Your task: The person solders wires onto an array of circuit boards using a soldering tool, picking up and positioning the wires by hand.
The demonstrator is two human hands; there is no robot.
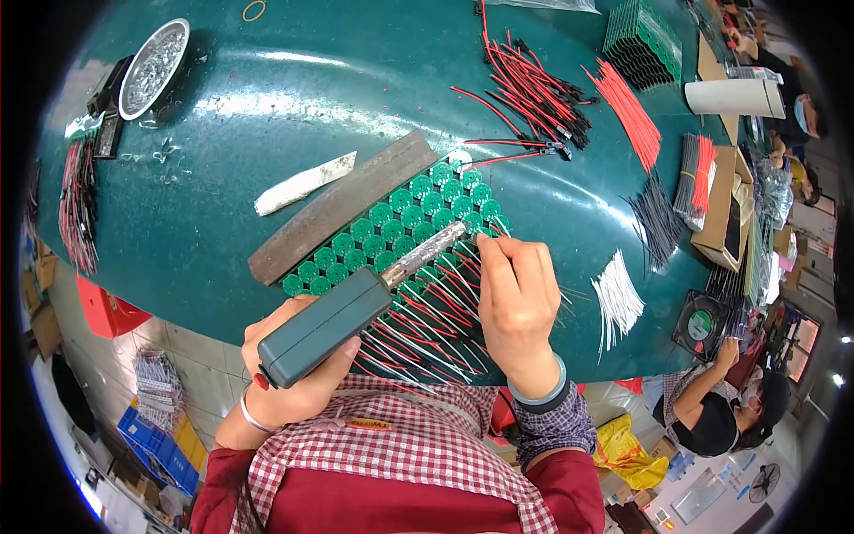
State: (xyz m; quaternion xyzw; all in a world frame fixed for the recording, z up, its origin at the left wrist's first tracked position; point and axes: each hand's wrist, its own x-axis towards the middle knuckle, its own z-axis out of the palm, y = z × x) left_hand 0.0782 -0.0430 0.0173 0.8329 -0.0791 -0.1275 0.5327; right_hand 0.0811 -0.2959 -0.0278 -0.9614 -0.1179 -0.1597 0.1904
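Observation:
My left hand (298,356) is wrapped round a dark green soldering gun (329,325). Its metal barrel (425,254) points up and right, the tip touching or just above a panel of small round green circuit boards (381,214). Close to that tip, my right hand (518,298) pinches a thin wire at the panel's right edge; the fingers mostly hide it. Red, white and black wires (427,329) fan out from the panel's near side toward me, between my hands. A rusty metal bar (342,206) lies along the panel's far left side.
Beyond the bar lies a white stick (305,182). Bundles of red wires (630,116), black wires (656,227) and white wires (616,298) sit to the right. A metal dish (154,69) is far left, stacked green panels (642,44) far right. A co-worker (721,405) sits at right.

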